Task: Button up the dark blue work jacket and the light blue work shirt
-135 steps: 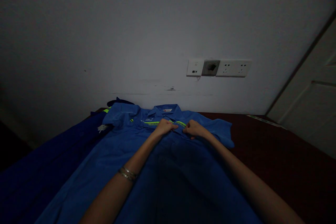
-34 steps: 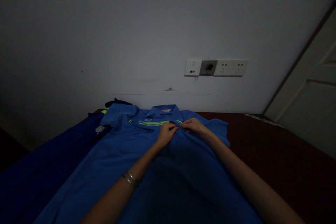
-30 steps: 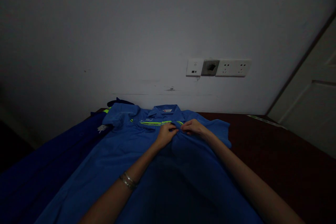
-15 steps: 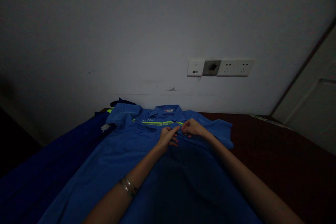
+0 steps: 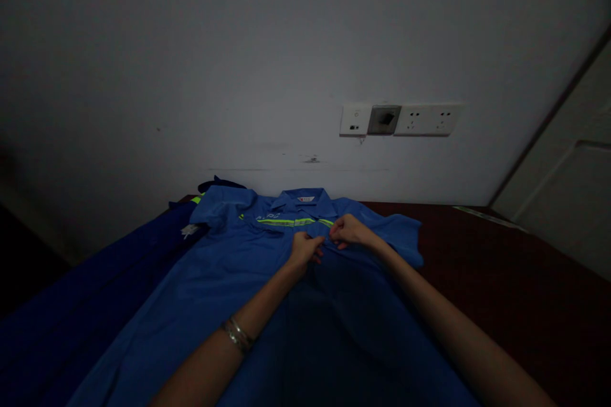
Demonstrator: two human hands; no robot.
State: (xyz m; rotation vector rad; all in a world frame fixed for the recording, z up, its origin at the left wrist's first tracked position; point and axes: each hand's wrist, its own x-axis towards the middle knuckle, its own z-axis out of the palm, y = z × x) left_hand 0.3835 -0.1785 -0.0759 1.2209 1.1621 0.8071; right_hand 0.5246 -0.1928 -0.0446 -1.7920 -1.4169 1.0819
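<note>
My left fingers [image 5: 316, 243], right fingers [image 5: 337, 233] part-closed at blue shirt [image 5: 238, 261]; grip unclear; loose pinch could drop cloth.

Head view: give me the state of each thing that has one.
Blue short-sleeved shirt: spread out, rumpled
Left hand: at the shirt's chest, grip unclear
Right hand: pinching the shirt's chest
Bracelets: worn, left wrist
Dark blue garment: laid out, partly covered
White sockets: unplugged

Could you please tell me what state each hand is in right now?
Left hand: partly curled at the shirt front; whether it grips cloth cannot be told.
Right hand: fingers curled at the chest stripe; grip unclear.
</note>
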